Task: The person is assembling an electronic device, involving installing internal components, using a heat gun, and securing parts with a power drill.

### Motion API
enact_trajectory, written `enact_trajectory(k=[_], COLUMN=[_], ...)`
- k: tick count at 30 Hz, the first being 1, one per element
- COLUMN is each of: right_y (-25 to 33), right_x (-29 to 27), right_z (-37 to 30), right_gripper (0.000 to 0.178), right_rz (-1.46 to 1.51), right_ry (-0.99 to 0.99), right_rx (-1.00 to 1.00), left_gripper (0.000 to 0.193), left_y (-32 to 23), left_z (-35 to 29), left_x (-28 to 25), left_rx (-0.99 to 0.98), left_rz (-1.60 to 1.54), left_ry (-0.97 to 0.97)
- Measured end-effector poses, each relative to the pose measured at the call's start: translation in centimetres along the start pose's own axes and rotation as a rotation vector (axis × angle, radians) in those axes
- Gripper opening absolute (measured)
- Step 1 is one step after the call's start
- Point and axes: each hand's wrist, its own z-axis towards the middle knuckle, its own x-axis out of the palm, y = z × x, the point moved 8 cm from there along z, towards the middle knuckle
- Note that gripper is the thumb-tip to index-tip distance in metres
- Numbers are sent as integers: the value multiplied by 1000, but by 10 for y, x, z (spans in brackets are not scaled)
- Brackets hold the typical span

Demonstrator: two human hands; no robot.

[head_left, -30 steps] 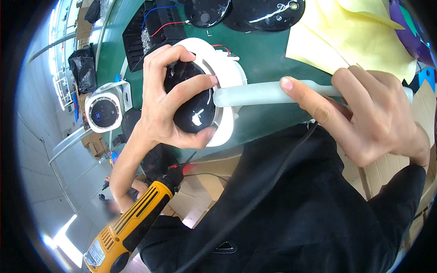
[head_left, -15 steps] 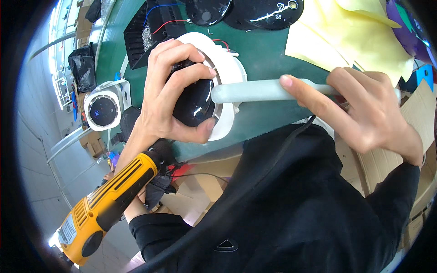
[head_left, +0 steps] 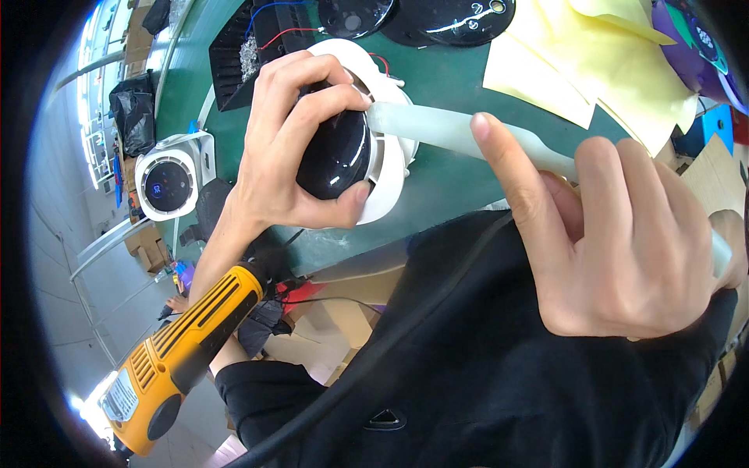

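My left hand (head_left: 269,152) grips a round white plastic housing (head_left: 382,204) with a glossy black disc (head_left: 337,162) set in it. The thumb presses the near rim and the fingers spread over the disc's far side. In my right hand (head_left: 624,249) is a pale, translucent flat pry stick (head_left: 429,127), its index finger stretched along it. The stick's rounded tip meets the rim between disc and housing, close to my left fingertips. Whether the tip is inside the gap I cannot tell.
A similar white device (head_left: 168,178) stands at the left. Black discs (head_left: 460,19), a black tray (head_left: 234,66) and yellow sheets (head_left: 538,74) occupy the far side of the green table (head_left: 460,183). A yellow power tool (head_left: 183,335) is at lower left, beside my left forearm.
My right hand has come lower in the picture and turned, tilting the pry stick. Its tip has shifted up along the rim, closer to my left fingertips. My left hand keeps its grip.
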Motion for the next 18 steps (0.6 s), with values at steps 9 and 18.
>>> enact_trajectory(k=[9, 18], right_y=[5, 2], right_x=[3, 4], right_z=[-7, -16], right_gripper=[35, 39], right_rz=[124, 86], right_ry=[-21, -210], right_rx=[-45, -29], left_gripper=[60, 60], left_y=[3, 0], left_z=[5, 6], left_x=[-1, -1], left_rx=[43, 56], left_rz=[27, 21], left_ry=[21, 3])
